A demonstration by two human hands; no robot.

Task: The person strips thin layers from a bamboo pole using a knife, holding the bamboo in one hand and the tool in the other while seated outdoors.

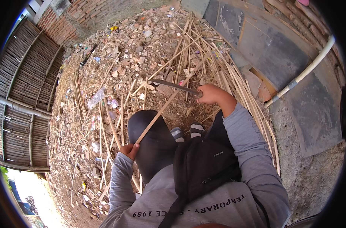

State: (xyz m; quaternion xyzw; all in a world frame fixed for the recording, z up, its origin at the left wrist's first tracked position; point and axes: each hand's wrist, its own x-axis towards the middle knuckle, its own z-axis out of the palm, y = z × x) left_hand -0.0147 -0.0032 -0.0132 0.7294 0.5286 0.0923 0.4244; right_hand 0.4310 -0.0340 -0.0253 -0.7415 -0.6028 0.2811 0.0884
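My left hand is closed round the near end of a long, flat bamboo strip. The strip slants away from me over my left knee, up to the right. In my right hand is the handle of a machete, its dark blade pointing left. The blade crosses the strip beyond my knees; whether the edge touches it I cannot tell. More bamboo strips lie in a long bundle to the right of my right hand. Others form a loose pile ahead.
Broken brick, stones and litter cover the ground. Loose strips lie by my left arm. A bamboo-slat panel stands at the left, a brick wall at the back. Dark sheets and a pale pipe are at the right.
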